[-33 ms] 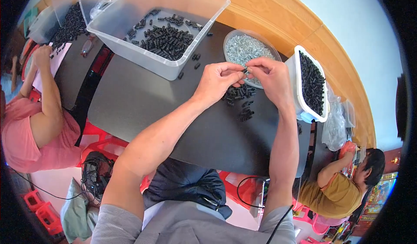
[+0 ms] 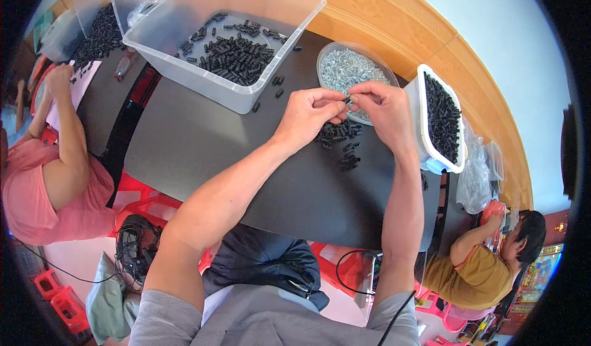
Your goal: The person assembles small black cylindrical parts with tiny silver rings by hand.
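My left hand (image 2: 308, 117) and my right hand (image 2: 386, 111) meet above the near edge of a round clear tub (image 2: 321, 75). Both are closed in a pinch, fingertips almost touching, on a small black cylindrical part (image 2: 348, 100); the fingers cover most of it. Small shiny silvery pieces (image 2: 352, 66) fill the tub. Just below my hands, a loose heap of similar black parts (image 2: 335, 134) lies on the dark table (image 2: 265, 180), partly hidden by my left hand.
A large translucent bin (image 2: 184, 75) with black parts stands at the back left. To the right is a white box (image 2: 421, 109) full of small black pieces, beside a clear plastic bag (image 2: 474, 183). One person (image 2: 52, 186) sits at left, another (image 2: 477, 278) at right.
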The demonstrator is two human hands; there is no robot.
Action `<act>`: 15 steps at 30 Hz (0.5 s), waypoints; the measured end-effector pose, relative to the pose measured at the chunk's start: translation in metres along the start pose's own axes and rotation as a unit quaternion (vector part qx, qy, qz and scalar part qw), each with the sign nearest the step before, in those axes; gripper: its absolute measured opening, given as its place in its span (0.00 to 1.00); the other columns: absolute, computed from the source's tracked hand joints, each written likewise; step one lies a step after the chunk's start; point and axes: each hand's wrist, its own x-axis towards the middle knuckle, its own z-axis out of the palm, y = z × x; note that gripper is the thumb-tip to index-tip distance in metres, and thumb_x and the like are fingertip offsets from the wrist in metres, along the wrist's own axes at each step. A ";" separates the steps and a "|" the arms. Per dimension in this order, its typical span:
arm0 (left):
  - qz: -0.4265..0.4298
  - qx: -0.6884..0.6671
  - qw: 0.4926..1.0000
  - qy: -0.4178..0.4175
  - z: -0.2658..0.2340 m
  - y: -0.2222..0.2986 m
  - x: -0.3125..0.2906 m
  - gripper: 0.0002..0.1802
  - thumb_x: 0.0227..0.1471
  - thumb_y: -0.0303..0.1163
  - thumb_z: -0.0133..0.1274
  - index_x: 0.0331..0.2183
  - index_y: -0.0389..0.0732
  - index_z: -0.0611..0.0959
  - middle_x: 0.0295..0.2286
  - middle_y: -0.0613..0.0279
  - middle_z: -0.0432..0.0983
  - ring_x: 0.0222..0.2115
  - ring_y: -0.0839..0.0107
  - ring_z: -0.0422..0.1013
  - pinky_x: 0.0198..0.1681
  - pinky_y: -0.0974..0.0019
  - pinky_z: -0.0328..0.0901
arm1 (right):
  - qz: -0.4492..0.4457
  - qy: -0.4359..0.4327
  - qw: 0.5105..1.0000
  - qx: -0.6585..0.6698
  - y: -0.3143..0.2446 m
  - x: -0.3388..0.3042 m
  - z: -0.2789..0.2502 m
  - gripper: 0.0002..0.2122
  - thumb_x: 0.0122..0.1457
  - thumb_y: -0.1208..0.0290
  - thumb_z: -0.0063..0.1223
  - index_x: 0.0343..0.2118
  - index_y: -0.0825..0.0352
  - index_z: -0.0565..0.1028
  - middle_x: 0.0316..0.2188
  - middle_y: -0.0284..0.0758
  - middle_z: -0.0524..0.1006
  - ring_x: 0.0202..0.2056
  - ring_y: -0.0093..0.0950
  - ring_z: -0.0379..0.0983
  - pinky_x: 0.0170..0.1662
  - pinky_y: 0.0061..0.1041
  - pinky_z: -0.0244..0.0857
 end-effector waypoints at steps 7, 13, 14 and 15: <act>-0.034 -0.049 0.998 0.007 -0.003 0.002 -0.003 0.12 0.59 0.26 0.57 0.42 0.27 0.82 0.35 0.50 0.82 0.34 0.68 0.80 0.39 0.68 0.76 | 0.011 0.002 1.000 -0.013 -0.004 0.000 0.005 0.04 0.57 0.80 0.58 0.34 0.71 0.83 0.24 0.35 0.82 0.26 0.20 0.79 0.29 0.20 0.70; -0.032 -0.060 0.998 0.012 -0.001 -0.001 -0.003 0.11 0.59 0.25 0.57 0.42 0.27 0.82 0.35 0.50 0.82 0.34 0.67 0.80 0.39 0.68 0.76 | -0.008 0.007 1.000 -0.003 0.001 -0.002 0.007 0.04 0.56 0.80 0.59 0.33 0.70 0.83 0.23 0.36 0.82 0.25 0.20 0.79 0.28 0.20 0.70; -0.027 -0.058 0.998 0.018 0.000 -0.002 -0.003 0.11 0.59 0.25 0.57 0.42 0.27 0.82 0.35 0.50 0.82 0.34 0.67 0.80 0.39 0.69 0.77 | -0.010 0.015 1.000 -0.013 -0.002 -0.003 0.007 0.04 0.56 0.80 0.59 0.33 0.71 0.83 0.23 0.36 0.82 0.24 0.20 0.79 0.28 0.20 0.70; -0.028 -0.057 0.998 0.018 0.000 -0.002 -0.003 0.11 0.59 0.25 0.57 0.42 0.27 0.82 0.35 0.50 0.82 0.34 0.67 0.80 0.39 0.69 0.77 | -0.012 0.023 0.999 -0.023 -0.004 -0.003 0.008 0.04 0.56 0.80 0.58 0.33 0.71 0.83 0.23 0.36 0.82 0.24 0.20 0.79 0.28 0.20 0.70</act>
